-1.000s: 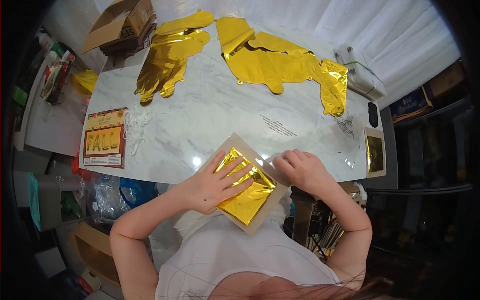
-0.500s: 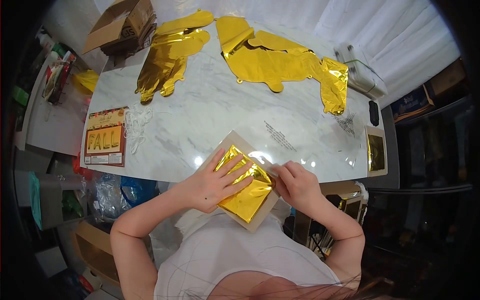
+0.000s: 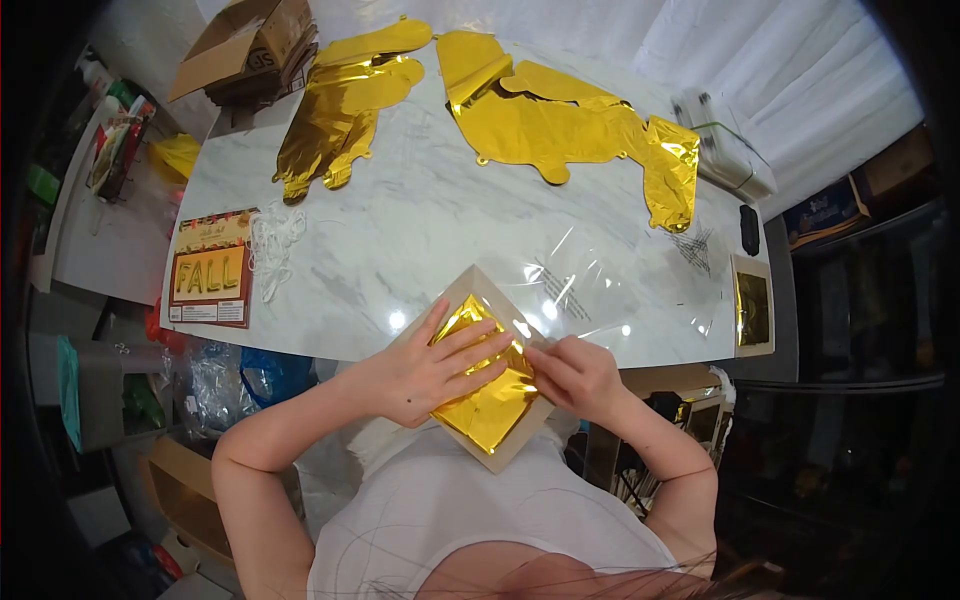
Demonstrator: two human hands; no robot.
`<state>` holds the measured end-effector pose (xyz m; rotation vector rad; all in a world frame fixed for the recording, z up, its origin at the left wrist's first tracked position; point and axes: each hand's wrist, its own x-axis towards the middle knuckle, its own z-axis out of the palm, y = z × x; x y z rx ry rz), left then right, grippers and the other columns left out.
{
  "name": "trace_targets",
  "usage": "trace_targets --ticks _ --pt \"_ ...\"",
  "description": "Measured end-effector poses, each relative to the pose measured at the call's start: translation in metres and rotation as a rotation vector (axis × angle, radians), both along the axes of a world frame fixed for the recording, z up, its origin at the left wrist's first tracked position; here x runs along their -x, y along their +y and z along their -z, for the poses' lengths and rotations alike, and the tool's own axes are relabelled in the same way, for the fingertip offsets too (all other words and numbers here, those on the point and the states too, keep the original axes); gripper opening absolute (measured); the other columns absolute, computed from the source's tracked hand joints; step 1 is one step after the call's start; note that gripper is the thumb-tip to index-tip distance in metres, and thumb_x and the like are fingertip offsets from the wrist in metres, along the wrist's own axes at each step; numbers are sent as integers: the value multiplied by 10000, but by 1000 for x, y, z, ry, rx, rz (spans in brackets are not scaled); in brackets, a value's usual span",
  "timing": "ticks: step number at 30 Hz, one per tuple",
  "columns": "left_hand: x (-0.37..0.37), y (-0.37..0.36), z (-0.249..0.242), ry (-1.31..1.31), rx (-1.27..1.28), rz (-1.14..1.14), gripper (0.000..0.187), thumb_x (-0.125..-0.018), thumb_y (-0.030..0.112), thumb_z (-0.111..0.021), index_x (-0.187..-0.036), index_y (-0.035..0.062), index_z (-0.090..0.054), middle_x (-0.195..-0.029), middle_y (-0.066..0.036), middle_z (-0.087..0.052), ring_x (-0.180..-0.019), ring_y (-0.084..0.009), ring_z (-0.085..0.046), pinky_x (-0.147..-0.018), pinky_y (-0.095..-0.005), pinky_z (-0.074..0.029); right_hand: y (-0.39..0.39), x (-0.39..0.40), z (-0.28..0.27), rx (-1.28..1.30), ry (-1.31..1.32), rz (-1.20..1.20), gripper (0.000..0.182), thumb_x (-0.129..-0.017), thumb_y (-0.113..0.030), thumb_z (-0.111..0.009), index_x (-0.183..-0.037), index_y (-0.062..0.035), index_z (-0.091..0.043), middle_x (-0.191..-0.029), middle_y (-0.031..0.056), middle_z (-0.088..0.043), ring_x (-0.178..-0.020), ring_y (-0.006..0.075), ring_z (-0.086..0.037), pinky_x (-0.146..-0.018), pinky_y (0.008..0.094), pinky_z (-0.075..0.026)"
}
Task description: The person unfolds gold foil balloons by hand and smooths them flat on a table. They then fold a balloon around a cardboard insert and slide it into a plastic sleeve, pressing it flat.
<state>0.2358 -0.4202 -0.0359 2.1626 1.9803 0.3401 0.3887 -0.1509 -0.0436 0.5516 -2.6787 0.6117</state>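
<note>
A folded gold foil balloon (image 3: 488, 415) lies on a beige card (image 3: 473, 283), which is turned cornerwise at the table's near edge. My left hand (image 3: 420, 368) rests flat across the foil, fingers spread. At the foil's right edge, my right hand (image 3: 580, 375) is closed in a pinch; what its fingertips hold is too small to make out. Just beyond the card is a clear plastic bag (image 3: 590, 275) with printed text. Flat gold foil balloons (image 3: 540, 130) lie farther back, with more gold foil balloons (image 3: 340, 115) to their left.
A FALL balloon package (image 3: 210, 270) and white string (image 3: 272, 250) are at the table's left. An open cardboard box (image 3: 245, 50) stands back left. On the right are stacked clear bags (image 3: 722, 145), a black object (image 3: 748, 230) and a card with gold foil (image 3: 752, 305).
My right hand has moved left and slightly inward along the foil's edge. The card has turned a little under my left hand, which stays on the foil. The clear bag looks shifted.
</note>
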Motion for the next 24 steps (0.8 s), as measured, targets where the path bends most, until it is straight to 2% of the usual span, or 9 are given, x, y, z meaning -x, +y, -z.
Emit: trace_targets --ticks 2,5,6,8,11,14,20,22,24 --pt "1 1 1 12 -12 2 977 -699 182 -790 -1613 116 -452 -1740 -174 -306 -1598 -360 -313 -1244 -773 -160 5 -1 -2 208 -159 193 314 -832 -15 -779 -1133 -104 -774 -864 59 -647 -702 233 -675 -588 338 -546" --pt "0 2 2 -21 -8 1 994 -700 186 -790 -1626 118 -436 -1722 -169 -335 -1579 -346 -341 -1246 -776 -144 2 3 -5 274 -217 304 254 -858 -19 -774 -1096 -105 -759 -887 66 -652 -720 245 -686 -602 345 -550" --pt "0 4 2 -17 -6 0 998 -700 185 -788 -1630 120 -431 -1715 -169 -345 -1573 -346 -349 -1248 -776 -141 -3 5 -7 273 -216 307 254 -858 -19 -774 -1096 -105 -759 -887 66 -652 -720 245 -686 -602 345 -550" --pt "-1 5 4 -13 -4 4 1002 -700 185 -785 -1634 122 -427 -1708 -170 -354 -1567 -346 -357 -1249 -775 -137 -13 10 -11 72 -56 292 204 -864 -10 -778 -1052 -82 -740 -881 67 -658 -708 246 -687 -598 344 -549" --pt "-2 5 6 -13 -2 -10 1003 -699 185 -784 -1635 128 -426 -1711 -163 -351 -1567 -340 -359 -1251 -776 -124 -14 14 -6 13 4 259 174 -868 -15 -784 -1023 -73 -729 -859 71 -659 -683 251 -682 -585 344 -549" --pt "-3 4 5 -19 -10 -9 980 -707 189 -778 -1626 130 -441 -1708 -157 -362 -1568 -330 -360 -1255 -771 -116 -17 15 -5 150 20 305 153 -865 -36 -797 -995 -71 -723 -828 71 -647 -654 259 -665 -565 349 -537" --pt "-2 6 2 -14 -23 -1 909 -745 189 -757 -1607 128 -476 -1700 -145 -385 -1571 -313 -363 -1261 -756 -136 -19 8 -2 72 -75 177 139 -863 -36 -802 -964 -63 -711 -807 67 -629 -651 242 -668 -551 350 -522" --pt "0 9 1 -29 -49 3 776 -840 166 -648 -1596 118 -481 -1685 -151 -414 -1548 -303 -404 -1259 -730 -177 -17 9 -4 103 -79 176 139 -866 -39 -803 -966 -65 -711 -808 65 -628 -652 239 -672 -551 349 -524" --pt "3 11 -4 -32 -54 15 777 -844 166 -640 -1602 127 -477 -1685 -150 -414 -1550 -301 -400 -1261 -726 -179 -14 10 -8 136 -82 174 138 -868 -42 -803 -968 -67 -711 -808 63 -627 -654 236 -675 -552 347 -525"
